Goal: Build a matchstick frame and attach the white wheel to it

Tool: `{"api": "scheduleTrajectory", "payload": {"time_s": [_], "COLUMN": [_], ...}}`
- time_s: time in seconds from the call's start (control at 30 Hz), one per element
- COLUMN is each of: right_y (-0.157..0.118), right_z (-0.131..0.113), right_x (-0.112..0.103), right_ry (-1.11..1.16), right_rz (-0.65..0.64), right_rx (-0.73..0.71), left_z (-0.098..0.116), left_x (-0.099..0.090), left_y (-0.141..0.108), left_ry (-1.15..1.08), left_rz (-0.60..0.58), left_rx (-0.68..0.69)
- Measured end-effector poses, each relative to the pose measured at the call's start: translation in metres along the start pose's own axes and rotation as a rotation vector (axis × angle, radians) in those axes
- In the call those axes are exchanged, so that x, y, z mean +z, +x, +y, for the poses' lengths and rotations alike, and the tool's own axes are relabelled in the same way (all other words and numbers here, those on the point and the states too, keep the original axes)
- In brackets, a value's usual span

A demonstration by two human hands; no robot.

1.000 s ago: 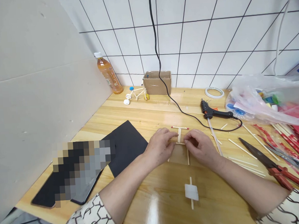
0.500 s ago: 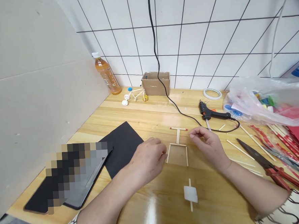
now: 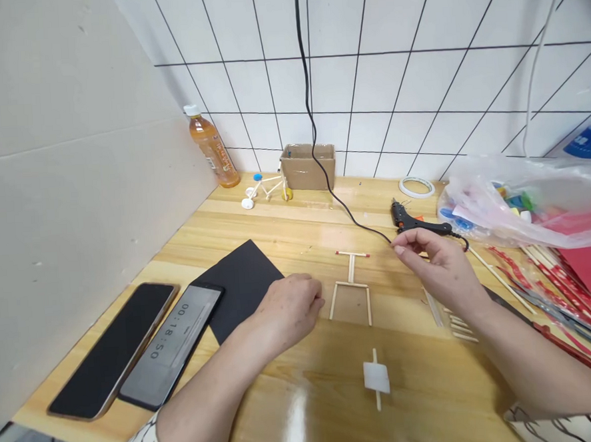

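My left hand (image 3: 293,308) is closed, resting near the left side of a small frame of thin wooden sticks (image 3: 352,285). Its fingertips are hidden, so I cannot tell whether they hold anything. The frame has a red-tipped crosspiece at the far end of its stem. Thumb and forefinger of my right hand (image 3: 435,262) come together in front of the hot glue gun (image 3: 410,219). The black cord (image 3: 347,208) meets these fingertips, but whether they grip it is unclear. Nearer me lies a stick through a white block (image 3: 376,377).
Two phones (image 3: 113,352) and black card (image 3: 244,284) lie left. Behind stand a drink bottle (image 3: 213,146), a small stick model (image 3: 266,188) and a cardboard box (image 3: 309,167). Tape (image 3: 416,187), a plastic bag (image 3: 534,200), loose sticks (image 3: 462,327) and partly hidden scissors (image 3: 558,341) are right.
My right hand has moved right and slightly away from me, off the stick frame toward the glue gun. My left hand has shifted slightly left. The stick frame looks unchanged.
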State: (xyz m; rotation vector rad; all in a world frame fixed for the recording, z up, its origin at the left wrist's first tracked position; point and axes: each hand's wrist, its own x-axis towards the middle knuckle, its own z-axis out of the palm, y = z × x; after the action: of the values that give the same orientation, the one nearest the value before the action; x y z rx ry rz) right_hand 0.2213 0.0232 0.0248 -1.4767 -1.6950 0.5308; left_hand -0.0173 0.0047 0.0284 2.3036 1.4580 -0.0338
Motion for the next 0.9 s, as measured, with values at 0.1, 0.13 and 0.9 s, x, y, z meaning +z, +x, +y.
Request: {"api": "scheduleTrajectory", "payload": {"time_s": [0.1, 0.13, 0.9], "right_y": [0.006, 0.008, 0.074], "right_z": [-0.002, -0.002, 0.063], "right_x": [-0.013, -0.018, -0.048], "right_ry": [-0.192, -0.258, -0.888], "right_rz": [-0.014, -0.013, -0.234], "right_rx": [-0.061, -0.078, 0.052], "left_z": [-0.003, -0.003, 0.005], "left_x": [0.002, 0.003, 0.002], "left_y": [0.002, 0.002, -0.005], "left_ry": [-0.003, -0.002, 0.02], "left_rz": [0.015, 0.019, -0.086], "left_rx": [0.005, 0.006, 0.02]}}
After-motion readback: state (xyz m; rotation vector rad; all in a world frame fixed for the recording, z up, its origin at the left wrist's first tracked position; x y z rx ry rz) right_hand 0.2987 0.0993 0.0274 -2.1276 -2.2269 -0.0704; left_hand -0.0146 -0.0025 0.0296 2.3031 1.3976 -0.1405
